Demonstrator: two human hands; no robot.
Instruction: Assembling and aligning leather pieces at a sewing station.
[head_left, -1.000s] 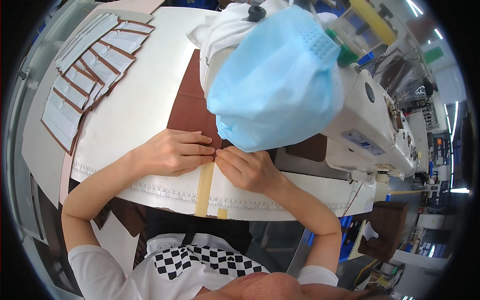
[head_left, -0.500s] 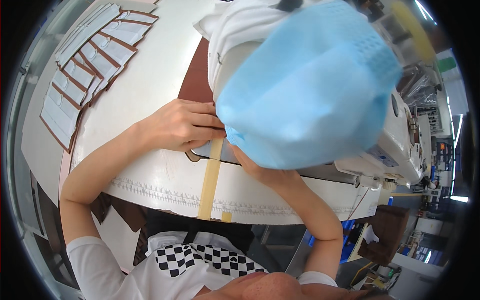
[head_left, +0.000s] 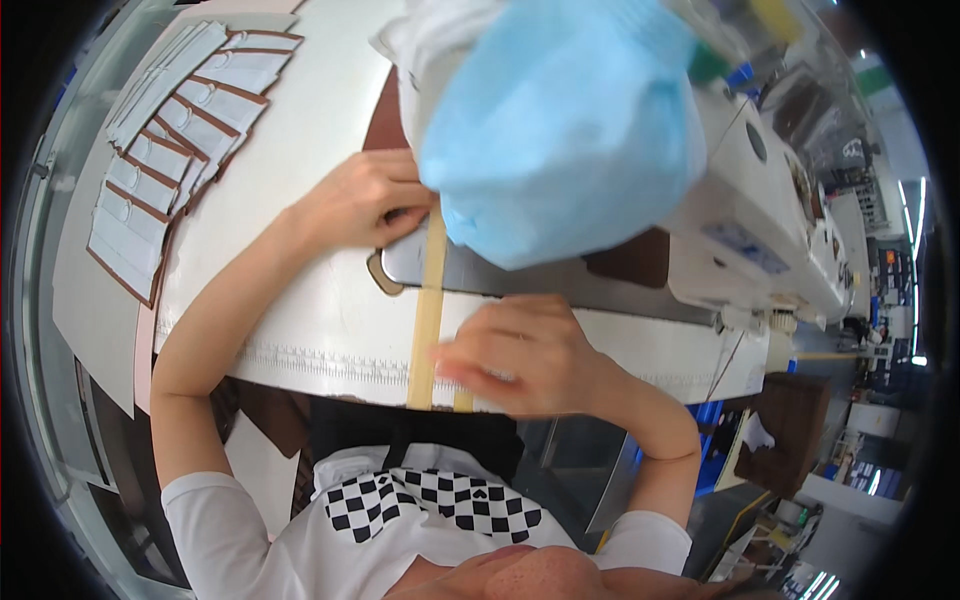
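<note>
My left hand [head_left: 370,200] rests on the white sewing table beside a yellow tape strip [head_left: 428,310], its fingers curled. The fingertips are partly hidden behind a light-blue face mask [head_left: 565,140] hanging close to the camera, so what they pinch cannot be made out. Just beyond that hand lies a reddish-brown flat piece [head_left: 386,118]. My right hand [head_left: 525,355] is over the table's front edge, right of the tape strip. Motion smears its fingers, and I cannot tell if they hold anything. The mask covers part of the metal plate [head_left: 480,268] and the needle area.
A white sewing machine [head_left: 745,200] stands at right. At the far left lie several overlapping white pieces with brown edges [head_left: 135,235]. Printed ruler marks [head_left: 320,362] run along the table's front. A brown chair [head_left: 785,430] is at lower right.
My right hand has come back from under the mask to the table's front edge. My left hand has shifted slightly away from me. The mask has moved up and left in view, exposing more machine.
</note>
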